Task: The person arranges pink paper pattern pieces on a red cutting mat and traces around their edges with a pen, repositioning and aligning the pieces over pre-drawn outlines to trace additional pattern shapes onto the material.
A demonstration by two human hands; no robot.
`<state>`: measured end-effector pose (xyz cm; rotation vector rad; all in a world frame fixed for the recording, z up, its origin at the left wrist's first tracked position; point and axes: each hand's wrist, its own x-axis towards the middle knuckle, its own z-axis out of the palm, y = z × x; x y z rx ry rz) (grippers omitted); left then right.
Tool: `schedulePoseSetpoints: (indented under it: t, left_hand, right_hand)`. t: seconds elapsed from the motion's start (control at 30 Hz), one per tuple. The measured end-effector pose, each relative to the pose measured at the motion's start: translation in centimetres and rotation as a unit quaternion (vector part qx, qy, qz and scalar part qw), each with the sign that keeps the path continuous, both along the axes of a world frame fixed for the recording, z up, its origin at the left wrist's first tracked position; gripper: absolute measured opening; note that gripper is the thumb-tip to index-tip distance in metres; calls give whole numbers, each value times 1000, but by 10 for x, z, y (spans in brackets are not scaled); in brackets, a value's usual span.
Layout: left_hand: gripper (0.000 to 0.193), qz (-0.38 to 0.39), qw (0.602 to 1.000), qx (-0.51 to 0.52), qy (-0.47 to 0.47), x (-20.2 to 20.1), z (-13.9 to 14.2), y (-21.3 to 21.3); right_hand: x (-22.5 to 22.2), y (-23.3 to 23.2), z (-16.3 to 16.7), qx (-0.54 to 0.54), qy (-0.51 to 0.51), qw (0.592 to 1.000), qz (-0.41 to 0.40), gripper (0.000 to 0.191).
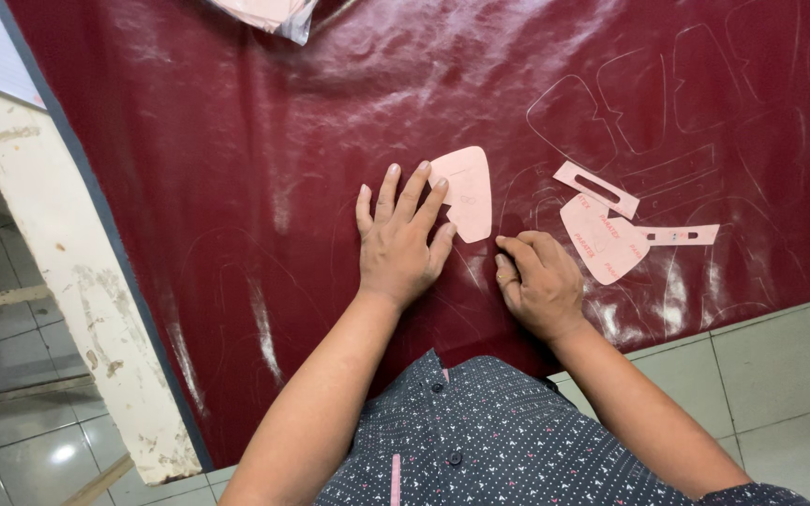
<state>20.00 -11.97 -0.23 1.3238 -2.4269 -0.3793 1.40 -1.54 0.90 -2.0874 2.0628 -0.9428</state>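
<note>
The left hand [400, 239] lies flat on the dark red leather sheet [236, 169], fingers spread, their tips pressing a pink paper pattern piece [469, 192]. Just right of it the right hand [538, 281] rests with fingers curled closed; whether they pinch anything is hidden. Farther right lie three more pink pattern pieces [607, 239].

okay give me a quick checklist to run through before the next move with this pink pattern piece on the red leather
1. Left hand flat, fingers pinning the pink pattern piece: ok.
2. Piece lying flat on the dark red leather sheet: ok.
3. Right hand beside the piece's lower edge: ok.
4. Marking tool in the right hand: cannot tell, fingers curled.
5. Spare pattern pieces apart from the pinned piece: ok.
6. Piece clear of the traced outlines: cannot tell.
</note>
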Motion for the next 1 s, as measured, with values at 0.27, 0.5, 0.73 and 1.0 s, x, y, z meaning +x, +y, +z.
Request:
schedulePoseSetpoints:
  t: [0.27,0.5,0.73,1.0]
  left_hand:
    - [75,-11,999,45,11,0,7,-1]
    - [73,-8,999,37,6,0,7,-1]
    - [73,-7,999,31,8,1,5,-2]
    - [72,-11,999,33,-6,0,3,-2]
  right_hand:
    - [0,0,4,18,13,1000,3,27]
    - [2,0,4,17,10,1000,2,29]
    - [3,-1,4,19,16,1000,4,32]
    - [1,-1,4,28,8,1000,10,32]
